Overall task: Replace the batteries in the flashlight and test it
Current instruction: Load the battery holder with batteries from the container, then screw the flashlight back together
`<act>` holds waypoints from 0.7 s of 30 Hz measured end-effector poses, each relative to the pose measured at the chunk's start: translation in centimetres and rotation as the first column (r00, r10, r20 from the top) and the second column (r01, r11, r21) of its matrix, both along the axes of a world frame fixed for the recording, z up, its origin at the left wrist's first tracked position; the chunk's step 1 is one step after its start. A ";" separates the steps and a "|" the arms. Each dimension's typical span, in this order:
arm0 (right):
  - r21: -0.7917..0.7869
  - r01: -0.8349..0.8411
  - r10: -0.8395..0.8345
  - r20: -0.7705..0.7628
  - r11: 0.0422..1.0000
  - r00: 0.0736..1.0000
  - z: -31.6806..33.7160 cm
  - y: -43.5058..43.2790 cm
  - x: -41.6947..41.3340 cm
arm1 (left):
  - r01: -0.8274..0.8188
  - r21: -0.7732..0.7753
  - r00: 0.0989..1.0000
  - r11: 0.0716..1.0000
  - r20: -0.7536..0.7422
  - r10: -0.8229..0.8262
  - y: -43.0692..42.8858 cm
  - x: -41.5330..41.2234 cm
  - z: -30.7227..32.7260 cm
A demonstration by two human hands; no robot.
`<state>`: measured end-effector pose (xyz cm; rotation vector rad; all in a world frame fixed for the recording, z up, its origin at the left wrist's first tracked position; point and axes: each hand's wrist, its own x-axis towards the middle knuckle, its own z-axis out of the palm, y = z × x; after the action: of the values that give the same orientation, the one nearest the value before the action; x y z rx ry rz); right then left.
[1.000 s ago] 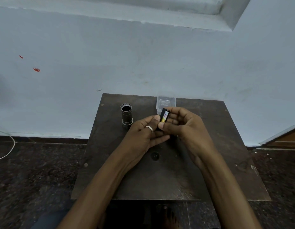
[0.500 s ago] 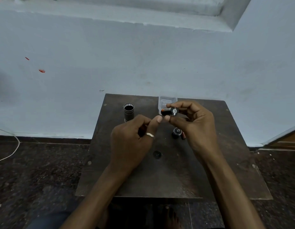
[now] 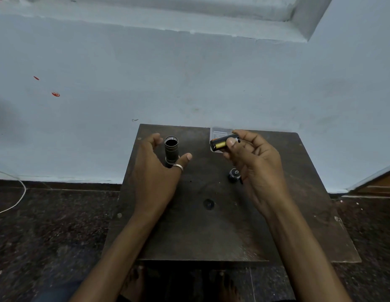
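Both forearms rise from 6 o'clock. The left hand (image 3: 156, 168) is spread, fingers curled toward 12 o'clock, thumb pointing to 3 o'clock, a ring on the thumb. The right hand (image 3: 253, 162), at 1 o'clock from it, has thumb and fingers pinched together, palm turned leftward

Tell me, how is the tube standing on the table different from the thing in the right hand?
The tube stands upright on the table; the battery holder lies sideways in the air. Nothing holds the tube, though the open left hand reaches around it; the right hand pinches the holder. The tube is open and dark at its top; the holder shows a yellow battery. Both are mostly black and round-bodied.
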<state>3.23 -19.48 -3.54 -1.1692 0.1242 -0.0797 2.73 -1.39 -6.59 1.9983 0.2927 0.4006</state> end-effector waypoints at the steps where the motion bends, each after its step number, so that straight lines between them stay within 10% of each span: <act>1: 0.060 0.000 0.002 -0.026 0.998 1.000 0.0 0.0 0.1 | 0.017 0.009 0.999 1.000 -0.035 -0.017 0.1 0.1 -0.2; 10: 0.481 -0.007 0.118 -0.201 0.877 0.972 0.4 -0.3 0.3 | 0.131 0.224 0.960 0.966 0.214 -0.180 -0.2 0.1 -0.3; 21: 0.259 -0.016 0.064 -0.178 0.966 0.982 -0.3 0.0 0.7 | 0.192 0.328 0.941 0.925 0.206 -0.268 -0.5 0.5 -1.1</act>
<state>3.91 -19.46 -3.87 -0.9180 0.2671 0.0800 3.26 -1.84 -7.65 2.2228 -0.1751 0.5634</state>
